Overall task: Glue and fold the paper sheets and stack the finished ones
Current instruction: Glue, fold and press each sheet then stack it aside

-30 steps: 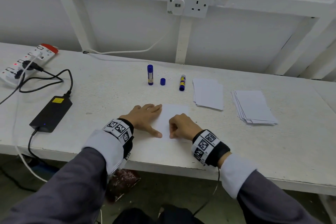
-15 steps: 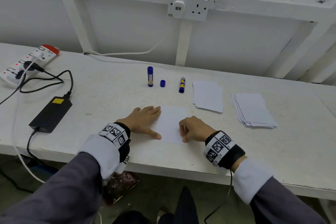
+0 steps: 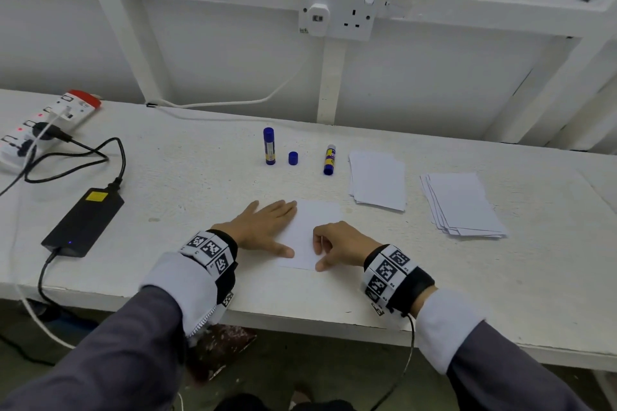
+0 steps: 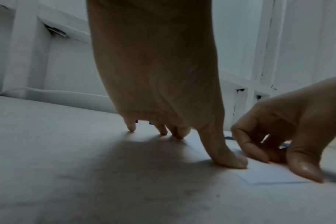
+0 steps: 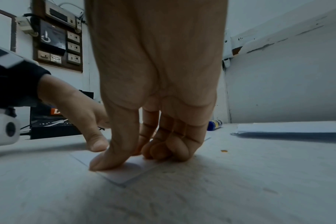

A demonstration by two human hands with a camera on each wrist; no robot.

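A white folded paper sheet [image 3: 312, 230] lies flat near the table's front edge. My left hand [image 3: 267, 227] rests flat on its left edge, fingers straight and thumb [image 4: 230, 160] pressing down. My right hand [image 3: 337, 242] has its fingers curled under; its knuckles and straight thumb [image 5: 109, 159] press the sheet [image 5: 125, 174] near its front right corner and hold nothing. Behind the sheet stand a capped blue glue stick [image 3: 269, 146] and a loose blue cap [image 3: 293, 158]. An uncapped glue stick [image 3: 329, 159] lies beside them.
Two stacks of white sheets lie to the right: one [image 3: 379, 185] close by, a fanned one [image 3: 462, 205] farther right. A black power adapter [image 3: 83, 220] with cables and a power strip [image 3: 46, 120] occupy the left. A wall with a socket [image 3: 337, 12] runs behind the table.
My right hand slid to the right across the sheet, then back a little to the left, its fingers curled throughout. The left hand stayed flat on the sheet's left edge.
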